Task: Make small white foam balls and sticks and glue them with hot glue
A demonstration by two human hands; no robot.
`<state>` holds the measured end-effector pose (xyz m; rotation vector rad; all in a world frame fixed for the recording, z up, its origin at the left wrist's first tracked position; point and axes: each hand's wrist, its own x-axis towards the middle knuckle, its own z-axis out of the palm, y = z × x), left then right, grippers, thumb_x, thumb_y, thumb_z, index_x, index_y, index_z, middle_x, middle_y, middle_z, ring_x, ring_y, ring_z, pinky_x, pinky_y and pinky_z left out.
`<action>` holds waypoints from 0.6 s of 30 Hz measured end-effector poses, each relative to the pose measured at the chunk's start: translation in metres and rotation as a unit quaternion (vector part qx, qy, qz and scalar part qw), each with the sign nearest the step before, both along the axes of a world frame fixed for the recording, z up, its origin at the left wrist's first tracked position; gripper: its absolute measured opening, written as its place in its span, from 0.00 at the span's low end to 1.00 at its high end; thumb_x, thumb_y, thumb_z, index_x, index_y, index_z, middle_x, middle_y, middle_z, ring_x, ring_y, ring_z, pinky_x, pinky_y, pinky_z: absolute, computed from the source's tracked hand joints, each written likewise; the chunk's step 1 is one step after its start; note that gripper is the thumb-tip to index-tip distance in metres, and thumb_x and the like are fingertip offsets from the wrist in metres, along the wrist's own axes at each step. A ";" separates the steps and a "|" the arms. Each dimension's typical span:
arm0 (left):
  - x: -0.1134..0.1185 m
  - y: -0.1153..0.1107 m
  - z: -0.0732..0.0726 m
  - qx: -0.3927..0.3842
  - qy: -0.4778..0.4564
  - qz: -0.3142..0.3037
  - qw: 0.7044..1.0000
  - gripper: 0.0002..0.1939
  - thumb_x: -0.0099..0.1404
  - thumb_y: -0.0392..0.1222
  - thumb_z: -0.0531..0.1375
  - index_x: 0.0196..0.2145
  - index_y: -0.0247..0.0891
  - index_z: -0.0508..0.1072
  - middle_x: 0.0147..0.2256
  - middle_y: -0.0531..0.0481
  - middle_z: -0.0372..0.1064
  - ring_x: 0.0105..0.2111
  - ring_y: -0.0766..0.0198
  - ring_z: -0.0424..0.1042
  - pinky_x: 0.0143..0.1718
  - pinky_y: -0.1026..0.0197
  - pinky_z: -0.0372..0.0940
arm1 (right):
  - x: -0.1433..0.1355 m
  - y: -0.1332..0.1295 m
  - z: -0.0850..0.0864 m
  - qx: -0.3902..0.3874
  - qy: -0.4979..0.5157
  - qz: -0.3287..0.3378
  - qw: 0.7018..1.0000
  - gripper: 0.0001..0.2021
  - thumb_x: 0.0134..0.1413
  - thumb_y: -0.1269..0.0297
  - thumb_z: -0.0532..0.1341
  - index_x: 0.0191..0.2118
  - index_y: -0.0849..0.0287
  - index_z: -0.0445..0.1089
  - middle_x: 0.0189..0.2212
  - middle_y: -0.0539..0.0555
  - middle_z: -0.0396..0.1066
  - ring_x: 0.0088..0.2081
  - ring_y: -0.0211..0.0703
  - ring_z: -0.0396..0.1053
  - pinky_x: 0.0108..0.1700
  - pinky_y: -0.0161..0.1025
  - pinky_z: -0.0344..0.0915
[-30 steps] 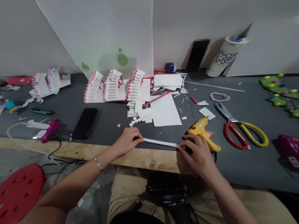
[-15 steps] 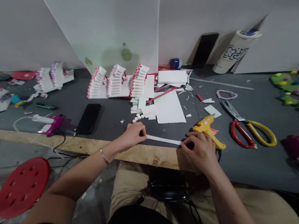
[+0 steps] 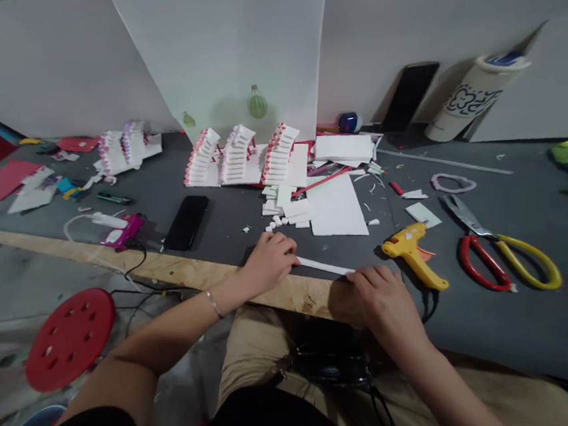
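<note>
A thin white strip [image 3: 324, 266] stretches between my two hands, just above or on the front edge of the dark tabletop. My left hand [image 3: 272, 260] pinches its left end with the fingers closed. At the strip's other end, my right hand [image 3: 379, 290] has its fingers closed on it, thumb hidden beneath. Right beyond the right hand lies a yellow glue gun [image 3: 416, 254]. Small white pieces [image 3: 277, 223] and a white sheet [image 3: 338, 205] are beyond the strip. Behind them stand several white stepped models with red and pink tips [image 3: 279, 155].
Large scissors [image 3: 482, 242] with red and yellow handles lie at right. A black phone [image 3: 186, 222] rests left of my left hand, near a purple power socket [image 3: 124, 230]. A tumbler [image 3: 468, 100] leans at the back. A red stool [image 3: 71, 340] stands below the table.
The view has shifted, so the table things appear farther right. My right hand has turned more palm-down, fingers over the strip. Both hands still hold the strip.
</note>
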<state>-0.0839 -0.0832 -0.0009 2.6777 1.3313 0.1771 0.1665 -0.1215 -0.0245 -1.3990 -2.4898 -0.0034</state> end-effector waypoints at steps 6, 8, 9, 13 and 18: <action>0.007 0.001 -0.003 0.064 0.103 -0.086 0.989 0.07 0.67 0.32 0.53 0.34 0.32 0.70 0.36 0.43 0.67 0.37 0.57 0.62 0.38 0.56 0.58 | 0.000 0.008 0.010 0.004 -0.053 0.036 0.998 0.06 0.52 0.79 0.60 0.30 0.63 0.71 0.26 0.57 0.69 0.33 0.48 0.59 0.36 0.41 0.52; 0.004 0.004 -0.006 0.058 0.095 -0.101 0.989 0.08 0.68 0.31 0.51 0.35 0.33 0.70 0.36 0.44 0.68 0.36 0.58 0.63 0.38 0.57 0.59 | 0.003 0.011 0.013 -0.001 -0.060 0.049 0.997 0.06 0.51 0.79 0.60 0.30 0.62 0.71 0.26 0.56 0.69 0.33 0.48 0.60 0.36 0.41 0.51; 0.002 0.006 -0.007 0.053 0.087 -0.107 0.989 0.08 0.68 0.31 0.51 0.35 0.33 0.70 0.36 0.44 0.68 0.37 0.59 0.63 0.39 0.58 0.59 | 0.004 0.013 0.013 -0.003 -0.065 0.053 0.997 0.07 0.51 0.79 0.60 0.30 0.62 0.71 0.26 0.56 0.69 0.33 0.48 0.60 0.36 0.41 0.51; -0.002 0.011 -0.010 0.026 0.064 -0.101 0.992 0.09 0.70 0.35 0.52 0.34 0.34 0.70 0.35 0.45 0.68 0.37 0.59 0.64 0.39 0.58 0.60 | 0.007 0.017 0.013 0.000 -0.076 0.063 0.995 0.07 0.52 0.79 0.59 0.30 0.61 0.71 0.26 0.57 0.69 0.33 0.49 0.60 0.36 0.42 0.50; 0.000 0.014 -0.006 0.011 0.088 -0.107 0.990 0.07 0.69 0.35 0.53 0.34 0.34 0.70 0.35 0.46 0.69 0.36 0.59 0.65 0.37 0.59 0.61 | 0.006 0.018 0.009 0.024 -0.081 0.055 0.995 0.08 0.53 0.79 0.59 0.27 0.61 0.70 0.25 0.57 0.67 0.32 0.48 0.58 0.35 0.42 0.50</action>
